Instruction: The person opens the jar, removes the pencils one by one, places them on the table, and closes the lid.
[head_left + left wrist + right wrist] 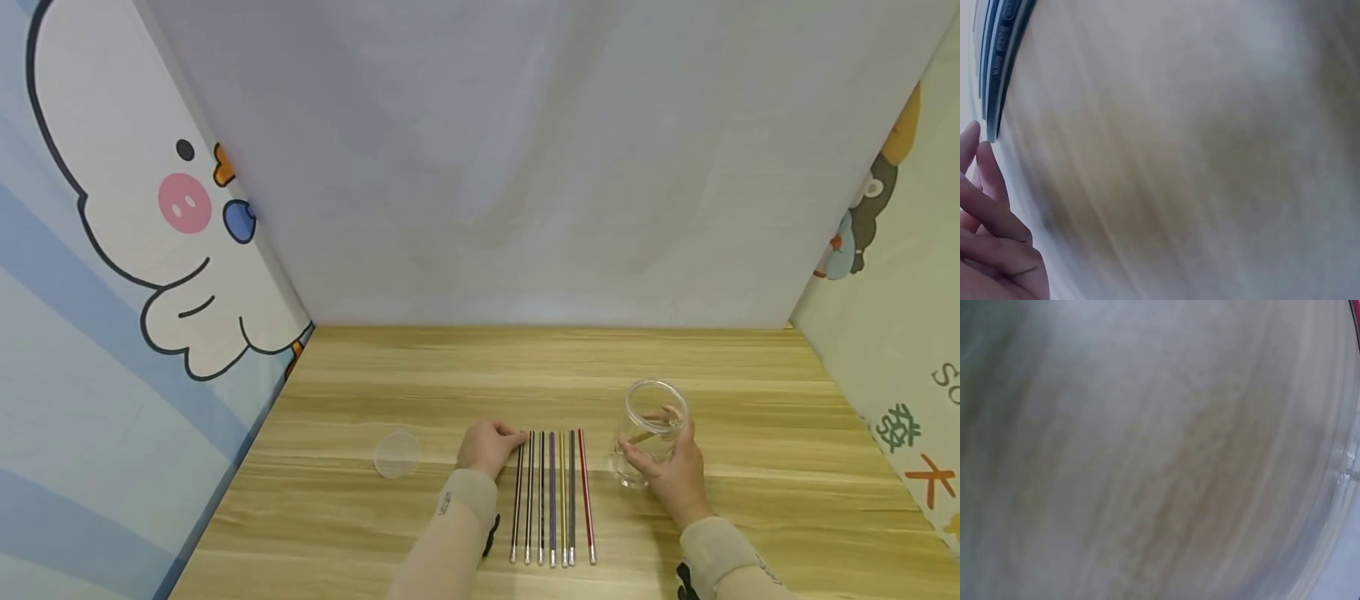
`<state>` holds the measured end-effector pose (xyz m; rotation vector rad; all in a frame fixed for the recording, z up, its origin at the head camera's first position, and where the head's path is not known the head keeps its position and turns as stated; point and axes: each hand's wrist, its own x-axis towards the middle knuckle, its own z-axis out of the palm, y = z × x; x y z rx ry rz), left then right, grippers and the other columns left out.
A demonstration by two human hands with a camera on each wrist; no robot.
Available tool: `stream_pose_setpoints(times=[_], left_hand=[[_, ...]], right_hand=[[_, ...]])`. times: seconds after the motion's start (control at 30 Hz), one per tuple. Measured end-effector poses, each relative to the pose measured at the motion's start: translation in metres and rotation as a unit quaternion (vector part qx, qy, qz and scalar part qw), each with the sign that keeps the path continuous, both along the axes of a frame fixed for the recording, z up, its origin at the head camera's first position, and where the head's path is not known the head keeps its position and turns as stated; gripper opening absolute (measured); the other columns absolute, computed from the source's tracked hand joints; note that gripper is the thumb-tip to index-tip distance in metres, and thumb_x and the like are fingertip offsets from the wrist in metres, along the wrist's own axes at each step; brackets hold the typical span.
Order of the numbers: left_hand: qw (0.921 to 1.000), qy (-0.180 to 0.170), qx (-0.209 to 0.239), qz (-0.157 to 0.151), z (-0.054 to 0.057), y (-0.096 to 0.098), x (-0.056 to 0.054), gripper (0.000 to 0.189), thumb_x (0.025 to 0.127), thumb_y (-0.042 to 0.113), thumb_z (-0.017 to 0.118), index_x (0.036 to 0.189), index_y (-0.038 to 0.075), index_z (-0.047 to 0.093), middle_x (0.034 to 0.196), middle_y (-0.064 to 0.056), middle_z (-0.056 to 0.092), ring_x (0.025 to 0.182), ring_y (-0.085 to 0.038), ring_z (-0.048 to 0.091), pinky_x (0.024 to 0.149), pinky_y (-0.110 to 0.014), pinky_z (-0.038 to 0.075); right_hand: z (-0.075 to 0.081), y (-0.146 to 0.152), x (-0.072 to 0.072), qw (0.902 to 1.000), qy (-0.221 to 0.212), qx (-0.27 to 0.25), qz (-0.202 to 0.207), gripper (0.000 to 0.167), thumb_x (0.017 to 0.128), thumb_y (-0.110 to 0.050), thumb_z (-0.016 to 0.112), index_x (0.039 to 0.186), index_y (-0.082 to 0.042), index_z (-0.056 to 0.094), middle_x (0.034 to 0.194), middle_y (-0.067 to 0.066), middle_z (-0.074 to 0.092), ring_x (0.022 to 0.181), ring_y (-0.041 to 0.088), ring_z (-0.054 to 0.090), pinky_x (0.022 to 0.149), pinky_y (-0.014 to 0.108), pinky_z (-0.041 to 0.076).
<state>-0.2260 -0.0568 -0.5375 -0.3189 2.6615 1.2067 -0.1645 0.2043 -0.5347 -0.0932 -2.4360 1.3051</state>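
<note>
Several pencils lie side by side on the wooden table, their eraser ends towards me. My left hand (487, 447) is at the far end of the leftmost dark pencil (517, 500), fingertips at its tip. In the left wrist view, the fingers (994, 215) are bent, and a fingertip meets or nearly meets the end of a dark pencil (1004, 56). To the right of the row, my right hand (678, 479) grips a clear plastic jar (636, 417), thumb in front and fingers round its far side. The right wrist view shows only the jar's blurred clear edge (1341, 481).
A clear round lid (397, 454) lies on the table (337, 533) left of my left hand. The red pencil (586, 492) ends the row on the right. A pale wall (525, 208) stands behind, with printed cartoon panels (97, 208) at the sides.
</note>
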Motion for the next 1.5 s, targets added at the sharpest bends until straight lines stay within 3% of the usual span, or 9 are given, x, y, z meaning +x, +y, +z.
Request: stream_pose_setpoints(times=[0.27,0.5,0.57,0.83,1.07,1.13,1.33,1.5], left_hand=[[0.9993,0.011,0.035,0.009,0.01,-0.001,-0.001,0.024,0.085,0.044,0.075,0.084,0.02,0.071,0.08,0.004,0.067,0.07,-0.016,0.056,0.063,-0.03,0.042],[0.9989,0.029,0.036,0.001,0.025,0.005,0.0,0.023,0.087,0.044,0.073,0.089,0.021,0.071,0.082,0.005,0.066,0.068,-0.012,0.055,0.06,-0.027,0.043],[0.9984,0.042,0.038,-0.002,0.03,0.007,0.0,0.024,0.087,0.043,0.073,0.092,0.02,0.072,0.085,0.005,0.067,0.071,-0.012,0.056,0.061,-0.026,0.044],[0.9953,0.078,0.057,-0.011,0.046,0.018,0.004,0.025,0.087,0.042,0.074,0.099,0.02,0.071,0.092,0.004,0.067,0.077,-0.011,0.059,0.065,-0.026,0.046],[0.9914,0.091,0.088,-0.03,0.056,0.028,0.005,0.029,0.085,0.045,0.075,0.1,0.021,0.072,0.092,0.005,0.066,0.074,-0.01,0.058,0.062,-0.025,0.045],[0.9888,0.101,0.102,-0.04,0.058,0.03,0.005,0.029,0.085,0.045,0.075,0.101,0.02,0.072,0.091,0.005,0.066,0.074,-0.009,0.057,0.062,-0.024,0.045],[0.9787,0.14,0.131,-0.074,0.07,0.037,0.007,0.032,0.086,0.04,0.076,0.107,0.017,0.072,0.094,0.003,0.068,0.067,-0.008,0.053,0.059,-0.023,0.043],[0.9694,0.166,0.146,-0.107,0.077,0.043,0.009,0.032,0.086,0.036,0.077,0.11,0.016,0.072,0.095,0.004,0.07,0.054,-0.006,0.043,0.05,-0.021,0.037]], right_hand=[[0.0,0.0,0.0,1.0,0.003,0.004,0.003,0.076,0.081,-0.017,0.082,0.138,-0.005,0.034,0.13,0.01,0.061,0.107,-0.014,0.041,0.086,0.033,0.049],[-0.002,-0.001,0.0,0.9999,0.007,0.003,0.007,0.076,0.08,-0.016,0.082,0.137,-0.003,0.034,0.13,0.012,0.059,0.113,0.016,0.051,0.086,0.047,0.052],[-0.002,-0.001,0.001,0.9999,0.009,0.0,0.007,0.076,0.079,-0.016,0.083,0.136,-0.003,0.034,0.129,0.013,0.059,0.112,0.019,0.052,0.088,0.049,0.05],[-0.003,-0.001,0.001,0.9998,0.017,0.009,-0.005,0.075,0.077,-0.014,0.083,0.134,-0.004,0.036,0.127,0.013,0.061,0.105,0.013,0.052,0.087,0.038,0.046],[-0.002,-0.002,0.001,0.9998,0.019,0.01,-0.003,0.075,0.077,-0.013,0.084,0.134,0.0,0.036,0.126,0.014,0.06,0.102,0.007,0.049,0.084,0.039,0.045],[-0.001,-0.002,0.002,0.9998,0.015,0.008,-0.004,0.075,0.077,-0.014,0.083,0.134,0.0,0.036,0.126,0.013,0.06,0.102,0.006,0.048,0.085,0.039,0.044],[-0.003,0.0,0.0,0.9998,0.019,0.009,-0.004,0.076,0.077,-0.014,0.083,0.134,0.001,0.036,0.127,0.014,0.06,0.1,0.021,0.053,0.082,0.038,0.046],[-0.004,0.001,-0.001,0.9996,0.023,0.014,-0.004,0.077,0.077,-0.013,0.084,0.134,0.001,0.035,0.127,0.015,0.061,0.1,0.01,0.051,0.081,0.03,0.045]])
